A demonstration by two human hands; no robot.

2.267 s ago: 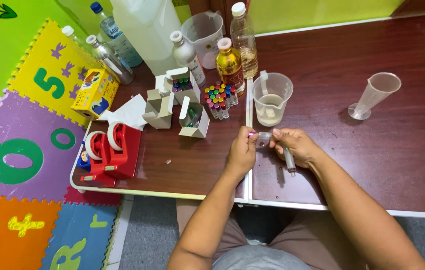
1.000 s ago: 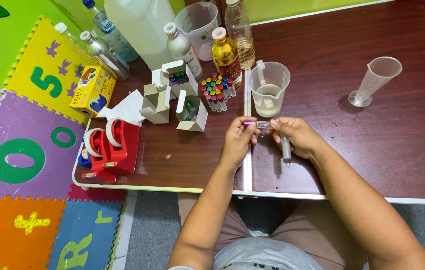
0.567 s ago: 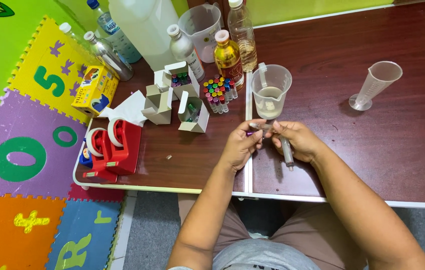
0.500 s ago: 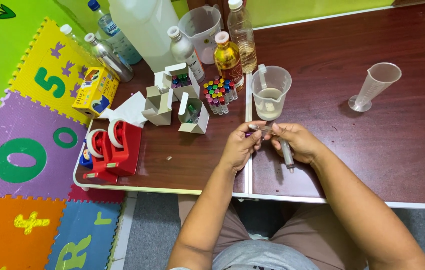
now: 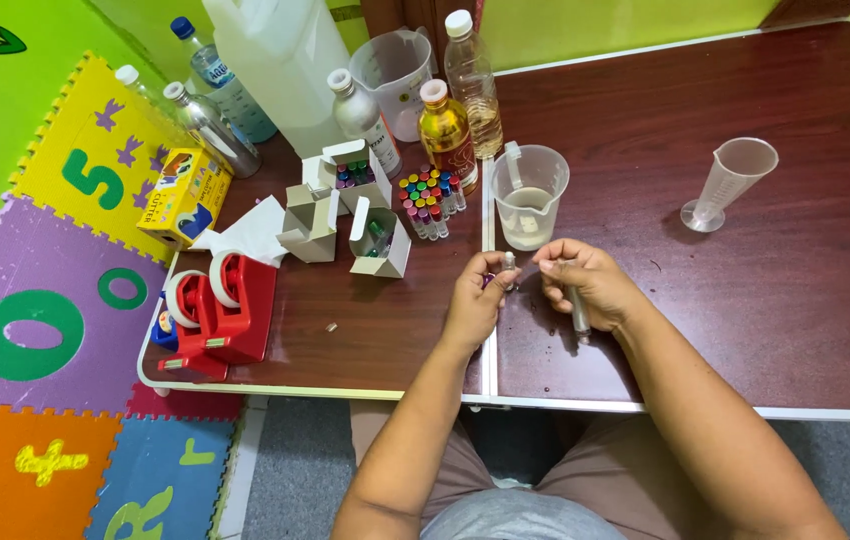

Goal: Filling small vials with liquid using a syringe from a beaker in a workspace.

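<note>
Left hand (image 5: 475, 298) pinched a small clear vial (image 5: 510, 270) between thumb and fingers, upright, just above the bench (image 5: 745, 300), near its centre seam. Right hand (image 5: 585, 285) was closed around a syringe (image 5: 579, 310), barrel pointing toward the person, fingertips close beside the vial. Behind both hands stood a measuring jug (image 5: 529, 195) holding pale liquid; a cluster of colour-capped vials (image 5: 430, 197) stood left of it.

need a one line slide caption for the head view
Left hand pinches a small vial, right hand holds a syringe, below a plastic beaker.
</note>
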